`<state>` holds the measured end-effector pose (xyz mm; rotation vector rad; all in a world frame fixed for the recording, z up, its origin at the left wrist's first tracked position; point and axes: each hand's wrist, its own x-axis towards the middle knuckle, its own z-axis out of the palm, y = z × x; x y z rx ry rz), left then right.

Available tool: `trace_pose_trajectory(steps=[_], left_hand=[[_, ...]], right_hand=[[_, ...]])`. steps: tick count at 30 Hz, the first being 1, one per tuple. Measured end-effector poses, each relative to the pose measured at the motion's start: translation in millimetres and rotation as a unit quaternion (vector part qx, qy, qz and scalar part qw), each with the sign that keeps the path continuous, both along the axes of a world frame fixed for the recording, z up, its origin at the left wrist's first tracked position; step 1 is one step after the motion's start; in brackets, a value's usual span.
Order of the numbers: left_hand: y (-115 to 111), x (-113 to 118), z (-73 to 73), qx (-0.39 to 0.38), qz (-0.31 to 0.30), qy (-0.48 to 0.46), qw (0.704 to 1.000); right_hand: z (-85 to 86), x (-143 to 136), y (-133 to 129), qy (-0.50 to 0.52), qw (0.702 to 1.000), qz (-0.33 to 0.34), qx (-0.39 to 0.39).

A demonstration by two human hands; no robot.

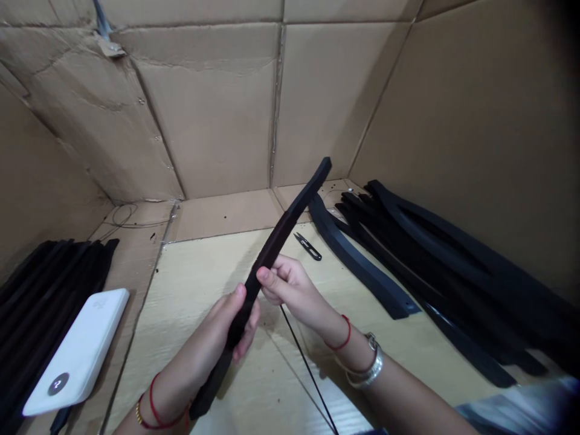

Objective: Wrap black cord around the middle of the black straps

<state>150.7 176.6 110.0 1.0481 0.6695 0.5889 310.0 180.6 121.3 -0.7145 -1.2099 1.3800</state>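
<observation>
A long, slightly curved black strip [276,239] is held at a slant, its thin tip up and away from me. My left hand [226,323] wraps around its lower part, thumb along the near side. Just above, my right hand [290,284] is closed in a pinch at the strip's right edge, its thumb touching the strip. A thin black cord [304,357] comes out below my right fingers and runs down to the bottom edge. Part of the strip's surface looks rougher than the smooth tip. Beyond my right hand lies a small pair of black thread snips [308,246].
Several black curved pieces [435,266] are heaped at right, with one separate piece [362,260] beside them. More black strips [49,272] lie at left under a white power bank [79,350]. Cardboard walls [217,109] enclose the pale work surface [181,296]. Loose thread [122,217] lies at back left.
</observation>
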Motion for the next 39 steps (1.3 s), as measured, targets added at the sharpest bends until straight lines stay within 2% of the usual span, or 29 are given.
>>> trace_pose_trajectory(steps=[3,5,12,17,24,29,32,37,39], left_hand=[[-0.9,-1.0,0.7,-0.027,-0.037,-0.012,0.999],[-1.5,-1.1,1.7,-0.051,-0.055,-0.033,0.997],[-4.7,5.7,5.5,-0.065,-0.006,-0.070,0.995],[-7.2,8.0,0.3,-0.039,0.042,-0.064,0.996],[-7.9,5.2,-0.8,-0.037,0.021,-0.027,0.999],[-7.7,4.8,2.3,-0.041,0.023,-0.017,0.999],[-5.4,3.0,6.4,-0.010,0.020,-0.002,1.000],[-1.3,1.2,5.7,0.122,0.102,0.096,0.983],[-1.5,3.1,4.4,0.112,0.116,0.105,0.981]], right_hand=[[-4.4,1.2,1.7,0.006,0.997,0.080,0.001],[-6.9,0.8,1.1,0.010,0.995,0.103,0.007],[-5.6,-2.6,-2.0,-0.028,0.993,0.105,0.050],[-4.5,-1.7,-2.9,-0.052,0.993,0.103,0.034],[0.0,-1.3,-5.8,-0.050,0.992,0.109,0.023],[0.8,-2.1,-7.2,-0.056,0.993,0.099,0.030],[0.2,-3.7,-6.5,-0.048,0.997,0.056,0.032],[0.1,-2.7,-0.1,-0.033,0.999,-0.021,0.020],[0.4,-1.2,2.6,-0.036,0.999,-0.017,0.017]])
